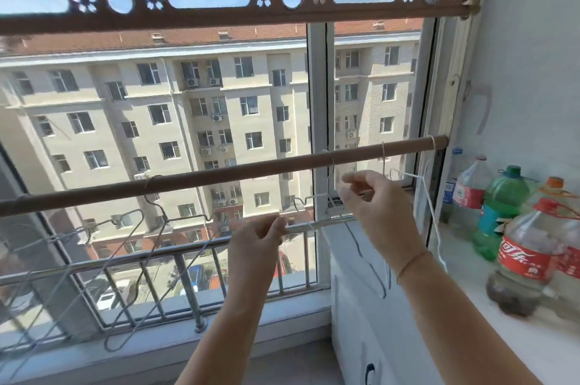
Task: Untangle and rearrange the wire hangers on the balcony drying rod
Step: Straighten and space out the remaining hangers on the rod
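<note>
Left hand: the left hand was raised below the drying rod, its fingertips pinched together on the bottom bar of a white wire hanger; the wire itself was thin and partly covered by the fingers.
Right hand: the right hand was up and to the right of the left one, thumb and forefinger closed near a hanger hook on the rod; whether they actually gripped the wire could not be told, since it blurred into the window frame behind.
Drying rod: a brown rod ran just above both hands, slanting up to the right, its left end cut off by the picture edge.
Held hanger: its hook went over the rod just above the right hand, and its bar ran between the two hands; part of its outline was lost against the bright frame.
Other hangers: a cluster of grey wire hangers hung from the rod to the left of the left hand, overlapping one another and the railing, so their number could not be made out.
Cord: a white cord dropped from near the rod's right end, just right of the right hand; its lower end vanished behind the forearm.
Bottles: plastic bottles stood on the sill well to the right of the right hand, the nearest one blurred at its base.
Wrist: a thin band circled the right wrist.
</note>
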A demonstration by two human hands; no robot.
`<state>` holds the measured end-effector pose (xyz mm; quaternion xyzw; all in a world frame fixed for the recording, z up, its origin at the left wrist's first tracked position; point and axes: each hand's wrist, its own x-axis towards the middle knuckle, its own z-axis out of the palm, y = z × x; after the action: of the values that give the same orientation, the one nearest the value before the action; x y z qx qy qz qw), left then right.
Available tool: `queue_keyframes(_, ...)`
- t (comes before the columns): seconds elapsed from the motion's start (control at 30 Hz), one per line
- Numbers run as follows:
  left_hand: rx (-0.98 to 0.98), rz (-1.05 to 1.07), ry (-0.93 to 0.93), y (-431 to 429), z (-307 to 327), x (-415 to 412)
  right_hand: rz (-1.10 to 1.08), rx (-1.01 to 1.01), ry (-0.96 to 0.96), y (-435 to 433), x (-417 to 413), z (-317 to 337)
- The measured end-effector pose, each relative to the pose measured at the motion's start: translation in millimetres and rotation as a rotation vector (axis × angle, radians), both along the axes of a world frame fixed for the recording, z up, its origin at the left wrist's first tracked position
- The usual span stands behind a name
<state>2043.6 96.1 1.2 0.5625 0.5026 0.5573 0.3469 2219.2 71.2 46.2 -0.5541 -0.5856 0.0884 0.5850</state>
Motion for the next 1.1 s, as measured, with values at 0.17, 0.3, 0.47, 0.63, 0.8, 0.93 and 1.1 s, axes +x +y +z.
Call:
queue_keyframes(0.17,0.203,0.235,0.086,-15,6,-72,0.298,-0.086,0.018,2,-85,-9)
queue_keyframes(0.3,0.296,0.437,0.174,-24,12,-131,0.508,-0.247,0.123,15,-152,-26)
queue_keyframes(0.47,0.257,0.624,0.250,-24,9,-207,0.529,-0.397,0.282,34,-217,-46)
queue_keyframes(0.63,0.151,0.700,0.298,-21,-1,-261,0.384,-0.440,0.370,45,-257,-60)
queue_keyframes(0.8,0.062,0.534,0.254,-9,-7,-291,0.338,-0.384,0.416,47,-278,-63)
queue_keyframes(0.93,0.014,0.435,0.205,-1,-9,-299,0.318,-0.315,0.439,45,-277,-60)
queue_keyframes(1.1,-0.002,0.323,0.068,7,-7,-273,0.264,-0.285,0.505,45,-249,-58)
